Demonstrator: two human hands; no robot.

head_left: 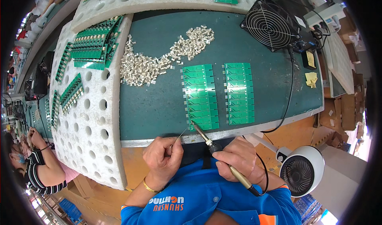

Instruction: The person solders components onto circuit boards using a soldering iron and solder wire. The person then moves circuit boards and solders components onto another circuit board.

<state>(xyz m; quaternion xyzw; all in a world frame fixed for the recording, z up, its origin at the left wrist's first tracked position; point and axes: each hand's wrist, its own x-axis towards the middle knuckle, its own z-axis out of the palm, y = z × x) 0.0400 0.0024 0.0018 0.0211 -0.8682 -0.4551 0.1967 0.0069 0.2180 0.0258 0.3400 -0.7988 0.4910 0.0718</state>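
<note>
My right hand (238, 159) is wrapped round a soldering iron (203, 135). Its thin tip rests on or just over the lower left corner of a green circuit board panel (201, 92). Between the pinched fingers of my left hand (163, 156) is a thin solder wire (182, 133), whose end reaches close to the iron's tip. Whether wire and tip touch is too small to tell. Beside this panel on the right lies a second green circuit board panel (240, 92). Small pins stick out along the left edges of both panels.
White connectors (141, 68) lie heaped behind the panels. On the left, a perforated foam board (85, 125) bears populated circuit boards (93, 44). A black fan (268, 24) stands at the far right, its cable running to the front edge. Another person (43, 165) sits at left.
</note>
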